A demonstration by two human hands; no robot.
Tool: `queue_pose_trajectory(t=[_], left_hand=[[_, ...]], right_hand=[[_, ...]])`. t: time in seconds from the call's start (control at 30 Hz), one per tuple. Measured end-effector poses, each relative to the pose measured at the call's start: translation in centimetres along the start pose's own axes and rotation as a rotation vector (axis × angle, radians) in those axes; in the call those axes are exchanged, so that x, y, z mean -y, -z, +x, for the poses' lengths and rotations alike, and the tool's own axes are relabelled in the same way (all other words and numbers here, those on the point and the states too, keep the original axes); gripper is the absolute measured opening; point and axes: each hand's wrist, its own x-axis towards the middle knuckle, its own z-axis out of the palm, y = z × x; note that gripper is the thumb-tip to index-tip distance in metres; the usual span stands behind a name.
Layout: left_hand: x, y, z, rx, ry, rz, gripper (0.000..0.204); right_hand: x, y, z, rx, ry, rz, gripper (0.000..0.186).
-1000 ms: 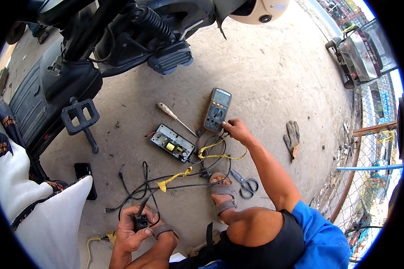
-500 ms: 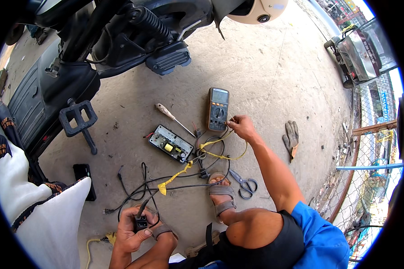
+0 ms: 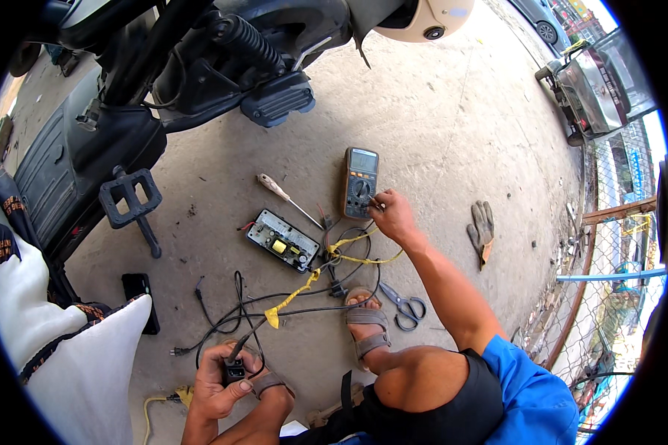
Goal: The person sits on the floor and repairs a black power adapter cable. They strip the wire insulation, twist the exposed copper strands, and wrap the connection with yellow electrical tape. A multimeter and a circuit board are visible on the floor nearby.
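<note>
Two hands busy: left hand (image 3: 219,386) wrapped around black plug (image 3: 234,369), down near tangled wires (image 3: 304,308); right hand (image 3: 393,216) on yellow meter (image 3: 359,180) knob, pinch hard to tell. Maybe tugs wires, tips meter.

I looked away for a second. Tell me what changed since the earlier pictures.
Very little. The right hand edged its fingertips slightly toward the multimeter and now has them at its lower right corner; whether they grip anything is unclear. The left hand kept its hold on the small black plug. The circuit board and scissors stayed put.
</note>
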Motion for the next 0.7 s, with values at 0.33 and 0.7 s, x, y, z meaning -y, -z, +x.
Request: queue_pose_trajectory(t=[0.33, 0.7], left_hand=[[0.3, 0.6, -0.1, 0.038, -0.038, 0.038, 0.053], [0.0, 0.3, -0.1, 0.014, -0.036, 0.019, 0.051]], right_hand=[[1.5, -1.8, 0.4, -0.001, -0.065, -0.196, 0.028], [0.7, -1.1, 1.8, 0.108, -0.348, -0.018, 0.042]])
